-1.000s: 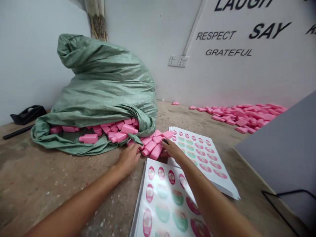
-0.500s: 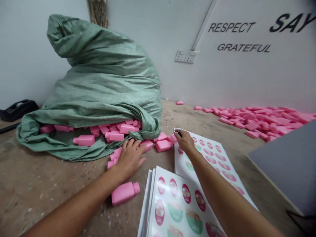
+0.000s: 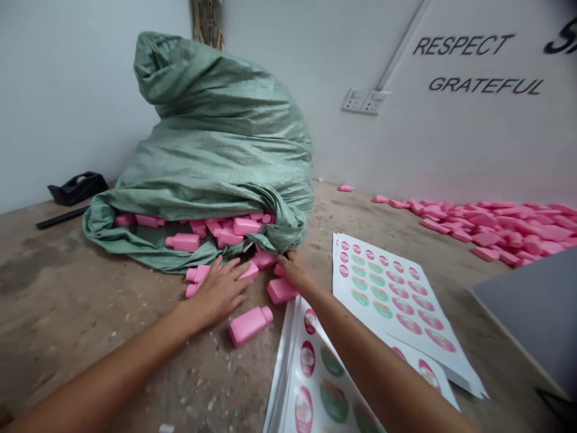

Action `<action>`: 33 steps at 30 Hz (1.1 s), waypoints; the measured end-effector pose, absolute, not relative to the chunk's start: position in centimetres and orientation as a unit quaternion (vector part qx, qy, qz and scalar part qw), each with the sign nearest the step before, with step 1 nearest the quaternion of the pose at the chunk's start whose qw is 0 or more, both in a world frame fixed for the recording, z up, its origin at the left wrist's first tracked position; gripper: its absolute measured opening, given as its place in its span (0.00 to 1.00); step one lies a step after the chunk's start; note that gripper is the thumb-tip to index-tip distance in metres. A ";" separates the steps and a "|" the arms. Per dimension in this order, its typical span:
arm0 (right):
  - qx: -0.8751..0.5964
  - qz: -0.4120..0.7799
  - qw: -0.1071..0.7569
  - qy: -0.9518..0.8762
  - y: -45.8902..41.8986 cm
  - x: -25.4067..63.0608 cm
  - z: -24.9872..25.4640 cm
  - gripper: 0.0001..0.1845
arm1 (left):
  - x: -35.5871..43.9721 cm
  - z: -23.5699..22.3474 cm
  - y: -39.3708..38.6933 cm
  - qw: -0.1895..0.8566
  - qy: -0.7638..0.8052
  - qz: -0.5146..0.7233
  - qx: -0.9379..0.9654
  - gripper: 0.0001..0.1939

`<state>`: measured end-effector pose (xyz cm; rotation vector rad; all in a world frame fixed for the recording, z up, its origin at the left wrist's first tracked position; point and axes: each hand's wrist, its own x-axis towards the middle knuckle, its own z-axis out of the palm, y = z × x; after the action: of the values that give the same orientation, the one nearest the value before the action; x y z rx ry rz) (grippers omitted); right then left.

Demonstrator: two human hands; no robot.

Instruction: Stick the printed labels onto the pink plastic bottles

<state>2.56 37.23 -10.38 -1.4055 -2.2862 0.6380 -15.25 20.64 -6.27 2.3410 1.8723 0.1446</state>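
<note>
My left hand [image 3: 220, 291] lies palm down with its fingers spread over several pink plastic bottles [image 3: 247, 270] at the mouth of a green woven sack [image 3: 220, 150]. My right hand [image 3: 294, 272] reaches in among the bottles to the right, touching a pink bottle [image 3: 282, 291]. Its fingers are bent and partly hidden; a dark bit shows at them, too small to name. One more pink bottle [image 3: 250, 326] rests on its side, apart from both hands. Below my right forearm is a stack of label sheets [image 3: 333, 397] with pink and green ovals.
A second stack of label sheets [image 3: 396, 294] lies to the right. Against the wall spreads a large heap of pink bottles [image 3: 505, 225]. A black tape dispenser [image 3: 77, 187] and a black bar [image 3: 62, 218] lie at left. A grey panel [image 3: 532, 313] juts in at right.
My left hand has moved off the sack's edge onto the bottles, which are now more spread out. My right hand went out over the far label sheets, then came back left among the bottles.
</note>
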 end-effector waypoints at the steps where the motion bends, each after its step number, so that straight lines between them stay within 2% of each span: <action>1: -0.491 0.226 0.173 -0.823 35.8 1.7 -10.0 0.19 | -16.1 -6.3 19.8 0.076 0.629 0.055 0.772 0.23; 4: -0.445 0.217 0.130 -0.859 31.1 -0.6 -8.5 0.17 | -18.3 -6.4 17.1 0.076 0.631 0.095 0.767 0.21; 8: -0.383 0.164 0.104 -0.903 27.1 -2.3 -5.8 0.12 | -21.2 -5.7 14.6 0.044 0.641 0.138 0.754 0.12; 12: -0.384 0.077 0.114 -0.913 28.8 -3.2 -2.7 0.16 | -25.9 -4.6 15.0 -0.012 0.725 0.134 0.675 0.15; 15: -0.375 0.036 0.083 -0.923 31.2 -4.8 -1.7 0.16 | -30.5 -4.5 16.4 -0.030 0.771 0.088 0.630 0.15; 18: -0.387 0.005 0.033 -0.922 32.5 -6.4 -2.3 0.14 | -34.3 -5.2 17.5 -0.032 0.793 0.028 0.608 0.17; 23: -0.449 -0.026 -0.006 -0.893 33.7 -7.4 -4.5 0.19 | -37.5 -6.4 17.9 -0.054 0.808 -0.042 0.586 0.19; 33: -0.476 0.021 -0.040 -0.878 35.5 -7.4 -7.5 0.16 | -40.2 -6.0 19.0 -0.041 0.824 -0.044 0.564 0.19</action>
<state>-7.43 35.52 -7.51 -1.5359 -2.8316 0.0675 -40.20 19.03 -5.96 1.8196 2.6575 -0.1426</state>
